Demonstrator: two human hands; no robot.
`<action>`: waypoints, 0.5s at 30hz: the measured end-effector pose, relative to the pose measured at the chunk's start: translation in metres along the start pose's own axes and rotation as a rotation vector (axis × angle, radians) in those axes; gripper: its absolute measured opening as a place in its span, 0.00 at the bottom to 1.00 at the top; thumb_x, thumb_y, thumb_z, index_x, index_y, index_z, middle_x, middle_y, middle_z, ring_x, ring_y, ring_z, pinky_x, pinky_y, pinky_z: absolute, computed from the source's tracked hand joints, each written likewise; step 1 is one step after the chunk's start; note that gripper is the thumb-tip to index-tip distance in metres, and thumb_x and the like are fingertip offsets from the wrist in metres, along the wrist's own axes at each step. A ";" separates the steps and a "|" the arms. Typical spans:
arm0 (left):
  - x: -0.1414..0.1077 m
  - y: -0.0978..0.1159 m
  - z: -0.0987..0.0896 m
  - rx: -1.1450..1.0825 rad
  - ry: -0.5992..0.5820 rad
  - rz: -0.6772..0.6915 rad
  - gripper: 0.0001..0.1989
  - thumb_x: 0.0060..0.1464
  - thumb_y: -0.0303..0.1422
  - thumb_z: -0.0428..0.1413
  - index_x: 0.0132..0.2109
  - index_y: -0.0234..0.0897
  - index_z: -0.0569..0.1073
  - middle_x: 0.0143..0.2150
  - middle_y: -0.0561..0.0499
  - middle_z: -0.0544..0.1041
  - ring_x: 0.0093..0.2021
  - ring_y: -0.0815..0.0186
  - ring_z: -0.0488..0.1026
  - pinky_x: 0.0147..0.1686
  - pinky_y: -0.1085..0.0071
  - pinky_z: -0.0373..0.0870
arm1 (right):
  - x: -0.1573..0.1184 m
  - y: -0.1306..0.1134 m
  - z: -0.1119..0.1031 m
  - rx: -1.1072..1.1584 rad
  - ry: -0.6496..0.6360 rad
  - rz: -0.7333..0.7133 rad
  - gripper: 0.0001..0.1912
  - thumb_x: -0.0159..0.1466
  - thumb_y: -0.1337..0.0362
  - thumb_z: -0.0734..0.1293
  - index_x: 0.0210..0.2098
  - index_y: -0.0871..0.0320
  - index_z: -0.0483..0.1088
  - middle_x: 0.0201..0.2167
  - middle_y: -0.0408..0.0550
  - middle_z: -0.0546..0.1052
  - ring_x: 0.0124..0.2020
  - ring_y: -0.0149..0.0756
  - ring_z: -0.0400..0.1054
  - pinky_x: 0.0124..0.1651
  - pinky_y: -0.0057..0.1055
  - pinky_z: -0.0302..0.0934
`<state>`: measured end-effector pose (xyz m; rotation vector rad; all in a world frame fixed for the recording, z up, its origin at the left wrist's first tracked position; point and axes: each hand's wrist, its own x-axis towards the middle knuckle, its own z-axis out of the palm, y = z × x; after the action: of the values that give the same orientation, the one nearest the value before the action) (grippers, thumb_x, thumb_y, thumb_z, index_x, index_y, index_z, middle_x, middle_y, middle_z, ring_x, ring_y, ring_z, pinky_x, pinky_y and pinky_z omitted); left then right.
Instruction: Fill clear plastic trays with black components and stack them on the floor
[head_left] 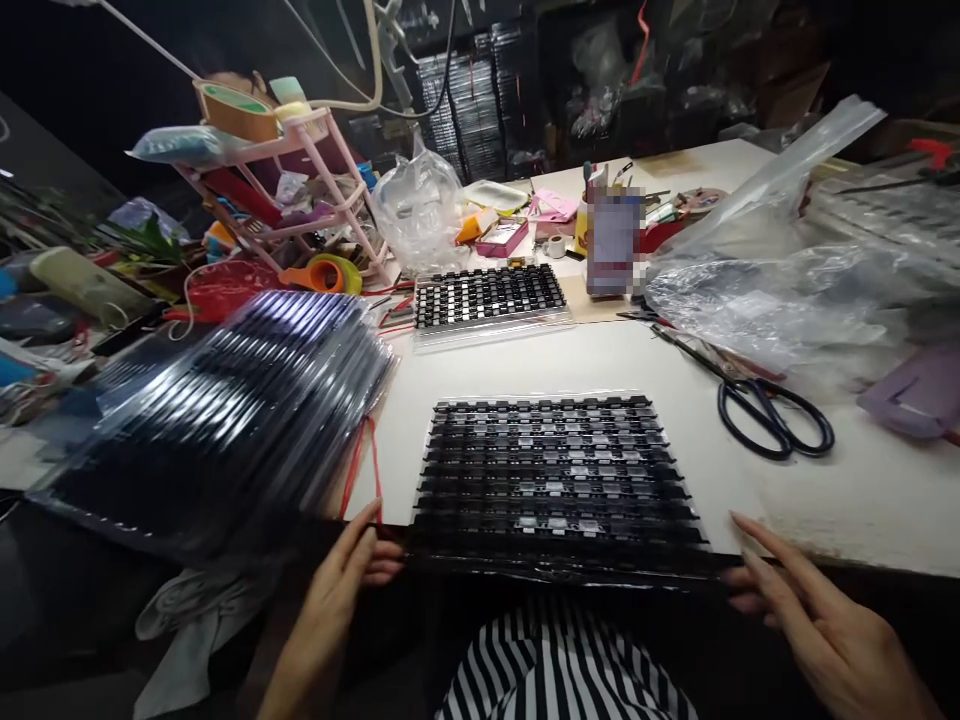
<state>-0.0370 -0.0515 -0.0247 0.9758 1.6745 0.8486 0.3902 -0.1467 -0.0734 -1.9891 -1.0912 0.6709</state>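
Left hand (341, 580): fingers extended and loosely spread, thumb tucked under, gripping the near left corner of the black component tray (559, 480). Right hand (806, 610): fingers long and nearly flat, fingertips resting on the near right corner of the same tray, thumb below the edge. Tray held between both hands at its near edge, overhanging the near edge of the white table (862, 490), far portion lying flat on the surface.

Tray contents: rows of small pockets, several holding small pale parts; exact fill impossible to tell.

Left of the tray: a tilted stack of black trays (225, 420) in clear wrap, close beside it, with a red band (360, 465) between the two. Beyond the tray, well apart: a second tray (487, 297) with dark parts in a grid. Right of the tray: black-handled scissors (757, 400), lying flat with handles toward the near edge. Beyond the scissors: crumpled clear plastic bags (780, 290). Beyond and left of the second tray: pink rack (300, 190) carrying tape rolls.
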 end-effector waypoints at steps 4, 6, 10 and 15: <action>-0.003 0.006 0.018 -0.433 -0.193 -0.082 0.31 0.55 0.41 0.55 0.63 0.36 0.57 0.39 0.44 0.77 0.40 0.61 0.74 0.44 0.64 0.70 | -0.003 -0.015 0.013 0.109 0.039 0.166 0.31 0.54 0.40 0.63 0.54 0.43 0.68 0.31 0.53 0.79 0.23 0.46 0.73 0.30 0.42 0.71; -0.001 0.013 0.019 -0.516 -0.227 -0.113 0.29 0.54 0.38 0.57 0.61 0.34 0.61 0.36 0.46 0.77 0.35 0.64 0.74 0.39 0.66 0.72 | 0.000 -0.026 0.016 0.252 0.058 0.253 0.30 0.51 0.41 0.66 0.51 0.41 0.70 0.29 0.52 0.78 0.21 0.45 0.71 0.25 0.41 0.69; 0.009 0.028 0.022 -0.619 -0.303 -0.193 0.25 0.54 0.36 0.57 0.58 0.36 0.66 0.27 0.51 0.74 0.24 0.67 0.72 0.24 0.72 0.70 | 0.016 -0.045 0.016 0.547 -0.017 0.403 0.24 0.49 0.45 0.68 0.44 0.43 0.75 0.24 0.52 0.74 0.14 0.37 0.62 0.08 0.32 0.53; 0.025 0.050 0.048 -0.719 -0.439 -0.324 0.23 0.58 0.43 0.50 0.54 0.33 0.70 0.33 0.44 0.79 0.34 0.57 0.77 0.37 0.61 0.74 | 0.046 -0.050 0.030 0.396 -0.028 0.113 0.22 0.55 0.45 0.63 0.38 0.50 0.78 0.29 0.54 0.79 0.20 0.45 0.71 0.13 0.37 0.65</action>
<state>0.0151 -0.0035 -0.0038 0.3396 0.9887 0.8469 0.3676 -0.0787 -0.0545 -1.7099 -0.7924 0.9010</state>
